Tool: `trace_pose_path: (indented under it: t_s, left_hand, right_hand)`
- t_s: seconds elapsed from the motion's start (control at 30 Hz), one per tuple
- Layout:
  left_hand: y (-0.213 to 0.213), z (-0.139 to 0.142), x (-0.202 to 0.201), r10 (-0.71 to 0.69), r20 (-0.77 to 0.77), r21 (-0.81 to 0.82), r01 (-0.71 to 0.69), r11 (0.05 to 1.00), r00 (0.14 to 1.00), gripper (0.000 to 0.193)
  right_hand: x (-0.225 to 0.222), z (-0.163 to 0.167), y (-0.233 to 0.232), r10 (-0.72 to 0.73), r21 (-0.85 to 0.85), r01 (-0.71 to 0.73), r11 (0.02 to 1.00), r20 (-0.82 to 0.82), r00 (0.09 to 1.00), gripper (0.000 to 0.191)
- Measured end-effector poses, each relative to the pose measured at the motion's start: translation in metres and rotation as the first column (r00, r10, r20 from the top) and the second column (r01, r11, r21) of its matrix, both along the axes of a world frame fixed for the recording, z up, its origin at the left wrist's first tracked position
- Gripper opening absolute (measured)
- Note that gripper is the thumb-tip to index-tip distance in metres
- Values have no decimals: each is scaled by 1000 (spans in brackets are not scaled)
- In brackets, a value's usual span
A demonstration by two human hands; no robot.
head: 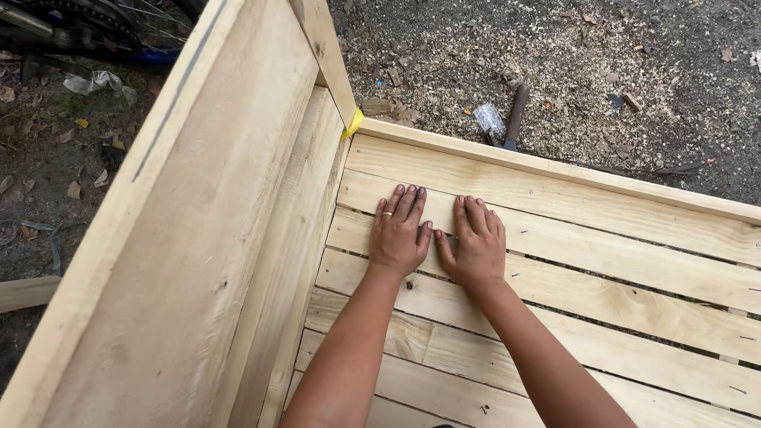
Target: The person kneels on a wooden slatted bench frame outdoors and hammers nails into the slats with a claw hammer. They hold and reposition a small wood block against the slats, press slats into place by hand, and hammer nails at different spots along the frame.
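Hands lie flat and open, side by side: left hand (399, 235) and right hand (476, 242) press the slats (602, 261) beside the side board (214, 238).

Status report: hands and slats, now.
Left hand and right hand flat, side by side on pale wooden slats. Nothing gripped. Upright side panel at left.

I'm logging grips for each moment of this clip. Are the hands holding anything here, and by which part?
Nothing is held. The left hand and right hand lie flat, palms down, side by side on the pale wooden slats of the crate-like frame.
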State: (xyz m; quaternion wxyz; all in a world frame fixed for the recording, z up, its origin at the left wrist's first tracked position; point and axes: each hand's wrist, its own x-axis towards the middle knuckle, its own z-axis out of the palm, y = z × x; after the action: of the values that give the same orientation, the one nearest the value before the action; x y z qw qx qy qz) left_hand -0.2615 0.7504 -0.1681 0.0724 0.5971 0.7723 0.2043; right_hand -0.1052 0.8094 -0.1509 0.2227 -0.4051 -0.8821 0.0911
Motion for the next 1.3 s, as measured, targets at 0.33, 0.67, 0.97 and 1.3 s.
trace_pose_path:
  t_s: [0.33, 0.67, 0.97, 1.3]
  left_hand:
    - [-1, 2, 0, 8, -23, -19, -8, 1000, 1000, 62]
    - [-27, -4, 69, -144, -2, 47, 144, 988, 990, 45]
    - [-49, 3, 177, -323, 120, 124, 308, 943, 939, 64]
    - [-44, 78, 178, 138, 664, -148, -52, 988, 735, 58]
  right_hand:
    - [10, 11, -5, 51, -42, -50, 998, 32, 998, 64]
    - [190, 73, -100, -140, -586, 204, 784, 154, 978, 32]
    - [215, 91, -224, 50, -656, 455, 602, 600, 798, 75]
    - [205, 230, -73, -393, -233, 339, 911, -246, 886, 77]
